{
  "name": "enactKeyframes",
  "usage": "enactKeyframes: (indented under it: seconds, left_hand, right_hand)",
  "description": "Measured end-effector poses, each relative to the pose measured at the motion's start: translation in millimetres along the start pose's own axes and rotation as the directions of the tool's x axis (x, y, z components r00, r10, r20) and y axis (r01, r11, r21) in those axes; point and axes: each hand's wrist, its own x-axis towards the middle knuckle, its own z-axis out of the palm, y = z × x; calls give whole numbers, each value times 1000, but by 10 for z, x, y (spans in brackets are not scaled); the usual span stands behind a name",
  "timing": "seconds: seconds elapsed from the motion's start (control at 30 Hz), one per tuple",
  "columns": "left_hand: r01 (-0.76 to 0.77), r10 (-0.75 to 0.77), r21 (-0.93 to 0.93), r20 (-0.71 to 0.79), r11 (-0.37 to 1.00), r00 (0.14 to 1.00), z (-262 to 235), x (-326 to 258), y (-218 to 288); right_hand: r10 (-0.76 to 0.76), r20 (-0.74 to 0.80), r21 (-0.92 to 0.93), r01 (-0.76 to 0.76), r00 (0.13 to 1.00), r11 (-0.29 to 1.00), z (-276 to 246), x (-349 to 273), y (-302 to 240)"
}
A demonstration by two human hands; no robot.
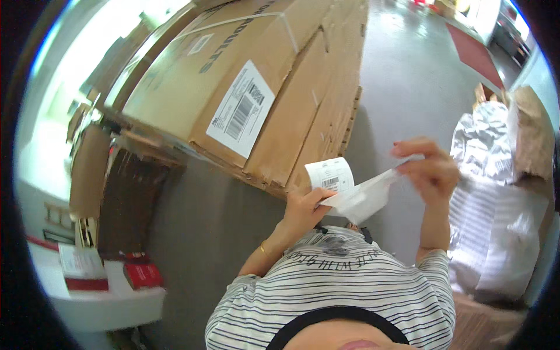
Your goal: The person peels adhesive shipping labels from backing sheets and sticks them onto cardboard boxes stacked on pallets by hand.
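Note:
My left hand (301,213) is closed on a white printed label (328,171) with a barcode, its free end curling up and away from me. From the same fingers a thin, pale sheet (365,197) stretches up to the right. My right hand (430,167), slightly blurred, pinches the far corner of that sheet. Whether the sheet is the label's backing is not certain. Just beyond my left hand stands a big brown carton (175,93) bearing a white shipping label (242,109).
More brown cartons (303,102) extend beside it along a pallet (350,125). Silver wrapped packages (496,233) and a brown paper bag (532,131) are at the right. A white table (111,309) with a red box (142,274) stands lower left. Grey floor (402,76) runs between.

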Motion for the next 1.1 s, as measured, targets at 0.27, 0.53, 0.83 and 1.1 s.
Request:
enactKeyframes:
  seconds: [0.27,0.53,0.83,1.1]
  left_hand:
    - [-76,69,171,50,982,996,-73,-325,248]
    - [-17,19,335,-1,942,1000,-54,-471,307]
    - [90,-112,427,25,900,993,-166,-398,363]
    - [47,-61,344,29,938,998,-173,-441,191]
  right_hand:
    - [311,-125,647,-160,942,746,766,1245,1067]
    - [157,-153,699,-5,976,715,1212,1681,1298]
    - [155,-250,681,60,956,730,1327,1746,1310]
    - [140,-260,643,63,955,763,1329,1743,1300]
